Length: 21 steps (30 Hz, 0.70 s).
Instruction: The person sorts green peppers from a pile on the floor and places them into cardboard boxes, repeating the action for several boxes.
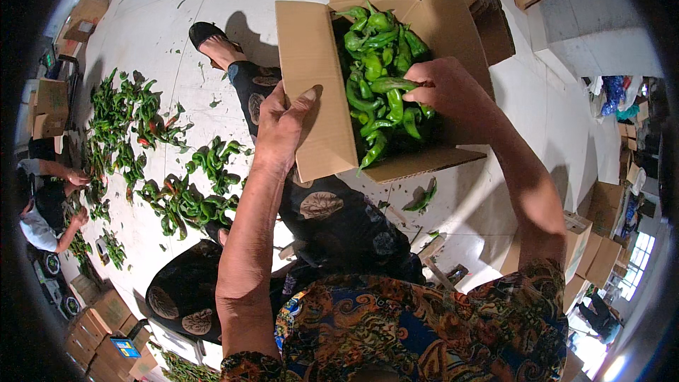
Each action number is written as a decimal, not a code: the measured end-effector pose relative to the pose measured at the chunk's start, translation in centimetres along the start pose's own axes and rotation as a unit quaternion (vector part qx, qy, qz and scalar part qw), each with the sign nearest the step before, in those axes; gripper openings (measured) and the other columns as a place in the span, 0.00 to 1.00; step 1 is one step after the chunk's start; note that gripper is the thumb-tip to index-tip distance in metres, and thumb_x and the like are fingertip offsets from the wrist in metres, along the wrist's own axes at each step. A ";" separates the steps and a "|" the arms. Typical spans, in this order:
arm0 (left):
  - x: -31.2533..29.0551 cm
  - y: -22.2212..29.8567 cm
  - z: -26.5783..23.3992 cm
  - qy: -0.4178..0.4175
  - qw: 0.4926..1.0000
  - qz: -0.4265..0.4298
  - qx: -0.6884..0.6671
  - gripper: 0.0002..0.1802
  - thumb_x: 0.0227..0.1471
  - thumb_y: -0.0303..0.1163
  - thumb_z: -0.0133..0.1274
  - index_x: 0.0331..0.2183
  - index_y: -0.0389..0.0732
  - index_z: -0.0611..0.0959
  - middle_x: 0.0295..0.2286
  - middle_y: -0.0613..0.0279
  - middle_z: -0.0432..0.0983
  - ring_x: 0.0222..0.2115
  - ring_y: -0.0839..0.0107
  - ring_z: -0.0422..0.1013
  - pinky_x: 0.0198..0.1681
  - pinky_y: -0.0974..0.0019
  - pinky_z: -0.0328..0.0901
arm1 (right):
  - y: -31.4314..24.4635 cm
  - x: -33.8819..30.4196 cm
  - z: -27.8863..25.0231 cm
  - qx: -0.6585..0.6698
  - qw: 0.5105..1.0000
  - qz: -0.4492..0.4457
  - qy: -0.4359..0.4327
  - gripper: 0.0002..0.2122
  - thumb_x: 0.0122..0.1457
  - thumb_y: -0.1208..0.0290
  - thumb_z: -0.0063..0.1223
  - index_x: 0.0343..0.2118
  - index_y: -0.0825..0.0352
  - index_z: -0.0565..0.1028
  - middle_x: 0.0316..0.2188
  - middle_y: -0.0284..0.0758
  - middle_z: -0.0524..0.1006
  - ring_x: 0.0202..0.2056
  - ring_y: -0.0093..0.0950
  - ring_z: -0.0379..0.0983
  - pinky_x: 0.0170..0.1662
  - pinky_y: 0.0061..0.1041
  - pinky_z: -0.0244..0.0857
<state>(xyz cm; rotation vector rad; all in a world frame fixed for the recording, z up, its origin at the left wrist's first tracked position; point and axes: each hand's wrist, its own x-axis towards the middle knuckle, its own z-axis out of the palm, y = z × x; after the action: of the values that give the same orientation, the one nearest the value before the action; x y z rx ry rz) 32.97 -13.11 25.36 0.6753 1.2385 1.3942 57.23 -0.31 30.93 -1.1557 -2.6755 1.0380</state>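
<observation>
An open cardboard box (pixel 317 92) stands in front of me, its flaps spread outward. It is filled with green peppers (pixel 382 39), long and wrinkled. My left hand (pixel 281 124) grips the box's left flap, thumb on the inner face and fingers hidden behind. Over the right part of the box, my right hand (pixel 447 88) pinches a green pepper (pixel 390 85) between thumb and fingers, just above the others.
Loose peppers (pixel 205 205), mostly green with some red, lie in heaps across the pale floor at left. A co-worker (pixel 46 205) reaches toward them at the far left. Flattened cardboard (pixel 488 21) stands behind the box. Stacked cartons (pixel 106 311) sit lower left.
</observation>
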 end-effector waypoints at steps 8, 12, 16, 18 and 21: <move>0.1 -0.2 -0.1 -0.006 1.000 0.001 0.009 0.21 0.55 0.30 0.52 0.50 0.33 0.73 0.42 0.58 0.75 0.41 0.73 0.71 0.47 0.70 0.64 | -3.5 -3.9 -1.5 0.098 0.984 -0.002 0.148 0.13 0.43 0.70 0.64 0.33 0.67 0.77 0.22 0.39 0.76 0.24 0.28 0.74 0.29 0.27 0.66; 0.0 -0.4 0.0 -0.007 1.000 0.023 0.011 0.21 0.54 0.30 0.53 0.49 0.33 0.73 0.41 0.59 0.76 0.40 0.73 0.71 0.46 0.69 0.65 | -5.9 -4.6 -1.6 0.114 0.981 -0.030 0.156 0.12 0.43 0.75 0.65 0.32 0.67 0.77 0.22 0.37 0.76 0.23 0.25 0.72 0.27 0.24 0.65; -0.1 -0.7 -0.5 0.017 0.996 0.052 0.064 0.17 0.54 0.31 0.53 0.44 0.33 0.75 0.38 0.61 0.77 0.37 0.74 0.71 0.43 0.69 0.65 | -7.4 -4.6 -1.0 0.091 0.973 -0.096 0.191 0.12 0.43 0.76 0.66 0.33 0.67 0.77 0.20 0.33 0.73 0.20 0.20 0.67 0.25 0.22 0.62; -0.2 -0.9 -0.4 0.031 0.990 0.084 0.105 0.16 0.54 0.31 0.53 0.42 0.33 0.76 0.36 0.61 0.77 0.36 0.74 0.71 0.42 0.70 0.65 | -7.5 -4.8 -0.8 0.077 0.969 -0.115 0.207 0.12 0.43 0.77 0.66 0.33 0.67 0.77 0.18 0.31 0.73 0.20 0.18 0.65 0.24 0.20 0.60; -0.6 -0.6 0.1 0.033 0.988 0.100 0.115 0.15 0.53 0.31 0.53 0.42 0.33 0.76 0.35 0.60 0.77 0.36 0.74 0.71 0.41 0.70 0.65 | -7.0 -4.8 -0.7 0.070 0.967 -0.111 0.217 0.13 0.43 0.76 0.66 0.33 0.66 0.76 0.20 0.33 0.74 0.21 0.23 0.68 0.25 0.23 0.62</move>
<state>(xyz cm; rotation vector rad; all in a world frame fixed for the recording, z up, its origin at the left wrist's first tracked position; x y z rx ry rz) 33.36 -13.71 24.96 0.9401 1.4306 1.4584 56.51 -6.60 36.66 -0.9053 -2.2827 0.8105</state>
